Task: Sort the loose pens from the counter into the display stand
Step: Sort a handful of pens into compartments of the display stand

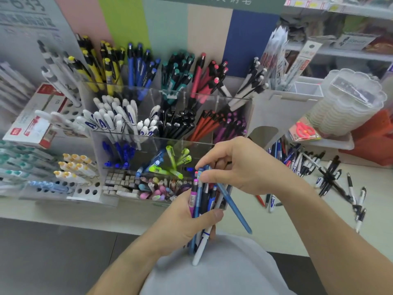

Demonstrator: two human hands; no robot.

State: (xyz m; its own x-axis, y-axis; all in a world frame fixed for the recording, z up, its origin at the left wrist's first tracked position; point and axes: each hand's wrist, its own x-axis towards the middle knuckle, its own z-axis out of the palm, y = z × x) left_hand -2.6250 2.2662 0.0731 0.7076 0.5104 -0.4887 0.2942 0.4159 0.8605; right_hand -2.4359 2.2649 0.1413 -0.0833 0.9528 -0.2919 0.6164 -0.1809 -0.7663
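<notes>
left hand (182, 222) gripping a bundle of pens (203, 201) upright, right hand (238, 165) at its 1 o'clock pinching a light blue pen (234, 206) slanting toward 5 o'clock, clear display stand (153, 133) at 11 o'clock, loose pens (319, 177) on counter (276, 226) at 3 o'clock

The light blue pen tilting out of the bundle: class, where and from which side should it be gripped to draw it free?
Grip the light blue pen at its top end, where the right hand pinches it now, coming from above. Its lower end angles away to the right of the bundle held by the left hand, so it probably lifts clear.
</notes>
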